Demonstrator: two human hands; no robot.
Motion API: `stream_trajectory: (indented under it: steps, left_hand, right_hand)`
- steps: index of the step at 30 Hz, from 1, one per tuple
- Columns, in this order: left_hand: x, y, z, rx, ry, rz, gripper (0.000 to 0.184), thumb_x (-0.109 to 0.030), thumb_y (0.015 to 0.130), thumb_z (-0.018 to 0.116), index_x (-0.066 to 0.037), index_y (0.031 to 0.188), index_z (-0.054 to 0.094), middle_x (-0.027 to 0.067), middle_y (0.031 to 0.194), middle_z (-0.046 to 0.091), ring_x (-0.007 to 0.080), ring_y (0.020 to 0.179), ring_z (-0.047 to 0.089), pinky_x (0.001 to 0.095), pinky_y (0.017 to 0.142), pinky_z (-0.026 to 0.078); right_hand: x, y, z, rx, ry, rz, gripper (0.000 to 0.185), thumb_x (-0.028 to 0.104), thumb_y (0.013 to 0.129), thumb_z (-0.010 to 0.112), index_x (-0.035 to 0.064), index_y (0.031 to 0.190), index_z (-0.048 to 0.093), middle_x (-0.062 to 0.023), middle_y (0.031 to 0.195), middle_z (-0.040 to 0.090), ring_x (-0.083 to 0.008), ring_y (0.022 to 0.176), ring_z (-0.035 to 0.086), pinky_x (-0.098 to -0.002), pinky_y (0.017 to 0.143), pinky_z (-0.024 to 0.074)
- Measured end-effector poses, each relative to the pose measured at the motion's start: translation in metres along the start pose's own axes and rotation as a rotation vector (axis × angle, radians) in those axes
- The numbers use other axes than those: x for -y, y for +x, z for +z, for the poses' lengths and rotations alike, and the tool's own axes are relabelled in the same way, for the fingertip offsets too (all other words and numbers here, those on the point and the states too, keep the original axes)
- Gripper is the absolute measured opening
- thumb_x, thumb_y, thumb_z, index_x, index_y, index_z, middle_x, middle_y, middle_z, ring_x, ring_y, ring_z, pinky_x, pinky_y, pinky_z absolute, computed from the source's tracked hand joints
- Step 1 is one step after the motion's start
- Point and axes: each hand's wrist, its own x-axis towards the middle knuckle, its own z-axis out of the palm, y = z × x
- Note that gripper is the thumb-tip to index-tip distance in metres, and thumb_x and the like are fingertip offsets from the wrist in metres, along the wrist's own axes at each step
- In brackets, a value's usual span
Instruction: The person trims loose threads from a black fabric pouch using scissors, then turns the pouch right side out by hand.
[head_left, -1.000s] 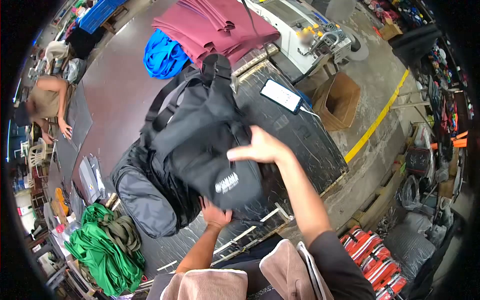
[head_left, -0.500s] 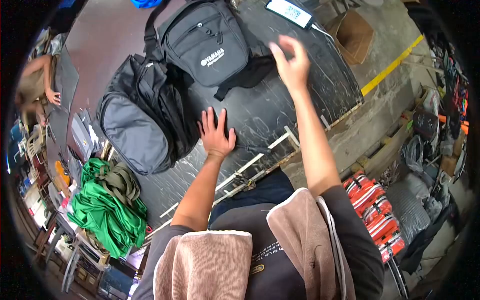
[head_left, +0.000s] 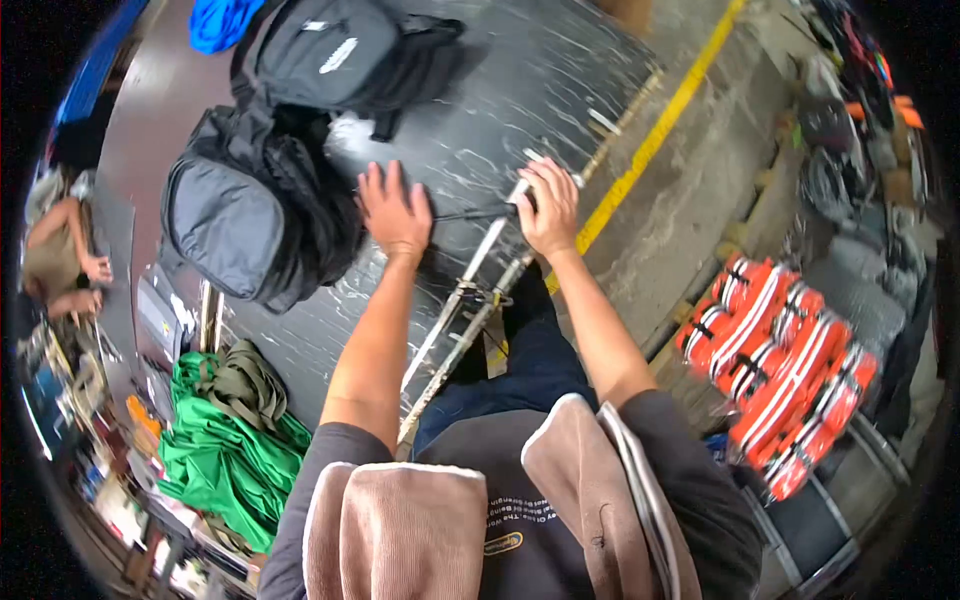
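Observation:
My left hand point(head_left: 394, 212) lies flat on the black marbled tabletop point(head_left: 490, 150), fingers stretched out, beside a black and grey backpack point(head_left: 225, 225). At the table's front edge is my right hand point(head_left: 551, 208), fingers extended and slightly bent. Its thumb is by the end of a thin dark tool with a black handle point(head_left: 490, 212); whether they touch is unclear. This tool lies between my two hands, its tip toward the left one. Farther back rests a second dark bag point(head_left: 325, 55) with a pale logo and loose straps.
Green fabric point(head_left: 235, 445) and an olive strap bundle point(head_left: 245, 385) are at the left. Orange bags with white stripes point(head_left: 780, 365) are stacked at the right. Another person's arm point(head_left: 55, 222) shows at far left. A yellow line point(head_left: 650, 150) crosses the floor.
My right hand has come down from beside the logo bag to the table's front edge, near the black-handled tool. The view has shifted right; the phone is out of sight. My left hand stays flat.

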Motion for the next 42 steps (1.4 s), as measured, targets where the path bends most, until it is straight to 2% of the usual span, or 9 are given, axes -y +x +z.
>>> stream_trajectory:
  steps: [3,8,12,18,21,26,31,36,42]
  left_hand:
    - [0.005,-0.010,-0.020,-0.041,-0.046,0.282,0.053,-0.024,0.101,0.060,-0.002,0.149,0.050,0.0210,0.144,0.057,0.0473,0.141,0.044,0.0577,0.121,0.028]
    - [0.013,-0.125,-0.105,0.163,-0.182,0.403,0.059,-0.010,0.098,0.065,-0.003,0.153,0.047,0.0231,0.150,0.051,0.0470,0.148,0.037,0.0560,0.123,0.027]
    - [0.076,-0.278,-0.174,0.345,0.077,0.142,0.062,-0.011,0.095,0.067,-0.004,0.154,0.047,0.0271,0.158,0.041,0.0477,0.147,0.037,0.0546,0.122,0.028]
    - [0.239,-0.490,-0.242,0.298,0.493,-0.474,0.067,-0.040,0.104,0.054,-0.003,0.158,0.040,0.0389,0.153,0.040,0.0526,0.141,0.041,0.0561,0.119,0.033]
    - [0.264,-0.524,-0.229,0.197,0.515,-0.498,0.071,-0.043,0.107,0.049,-0.005,0.164,0.032,0.0415,0.156,0.035,0.0541,0.143,0.037,0.0572,0.119,0.031]
    - [0.244,-0.524,-0.212,0.016,0.568,-0.457,0.068,-0.040,0.106,0.046,-0.004,0.162,0.035,0.0370,0.158,0.036,0.0524,0.142,0.039,0.0564,0.120,0.028]
    - [0.244,-0.530,-0.214,-0.071,0.468,-0.443,0.067,-0.027,0.099,0.058,-0.006,0.160,0.041,0.0335,0.158,0.037,0.0498,0.143,0.038,0.0552,0.121,0.028]
    - [0.241,-0.530,-0.217,-0.142,0.380,-0.525,0.072,-0.032,0.092,0.069,-0.009,0.156,0.048,0.0308,0.160,0.037,0.0484,0.147,0.034,0.0567,0.122,0.024]
    - [0.240,-0.541,-0.236,-0.234,0.212,-0.538,0.067,-0.037,0.088,0.075,-0.014,0.148,0.058,0.0217,0.160,0.042,0.0435,0.147,0.037,0.0547,0.120,0.026]
  right_hand:
    - [-0.005,-0.004,0.003,-0.052,0.043,0.016,0.031,0.017,0.091,0.062,0.0135,0.121,0.069,-0.0088,0.132,0.064,-0.0321,0.138,0.053,-0.0516,0.119,0.0351]
    - [-0.021,-0.006,0.010,-0.042,0.037,-0.046,0.030,0.019,0.095,0.058,0.0148,0.123,0.070,-0.0079,0.135,0.064,-0.0308,0.138,0.053,-0.0501,0.120,0.0352]
    - [-0.042,-0.014,0.001,0.052,0.070,-0.127,0.031,0.016,0.096,0.060,0.0171,0.126,0.070,-0.0053,0.141,0.062,-0.0287,0.140,0.052,-0.0473,0.119,0.0371]
    - [-0.048,-0.020,0.013,-0.047,0.043,-0.143,0.031,0.015,0.095,0.061,0.0222,0.123,0.072,-0.0021,0.139,0.067,-0.0263,0.140,0.055,-0.0506,0.120,0.0366]
    - [-0.050,-0.028,0.021,-0.059,-0.065,-0.152,0.031,0.026,0.099,0.054,0.0234,0.123,0.074,-0.0019,0.144,0.066,-0.0234,0.141,0.053,-0.0530,0.125,0.0243]
    - [-0.053,-0.041,0.040,-0.246,-0.022,-0.104,0.025,0.031,0.094,0.064,0.0283,0.114,0.078,0.0049,0.136,0.071,-0.0217,0.140,0.054,-0.0563,0.125,0.0089]
    - [-0.070,-0.038,0.050,-0.348,0.084,-0.256,0.020,0.026,0.094,0.068,0.0253,0.110,0.080,0.0067,0.130,0.074,-0.0213,0.135,0.059,-0.0510,0.120,0.0215]
    - [-0.085,-0.028,0.045,-0.300,0.037,-0.363,0.019,0.021,0.099,0.066,0.0214,0.113,0.079,0.0037,0.135,0.072,-0.0217,0.136,0.059,-0.0438,0.115,0.0326]
    - [-0.095,-0.020,0.050,-0.139,-0.047,-0.197,0.030,0.022,0.102,0.062,0.0101,0.128,0.072,-0.0105,0.135,0.071,-0.0298,0.132,0.062,-0.0415,0.110,0.0443]
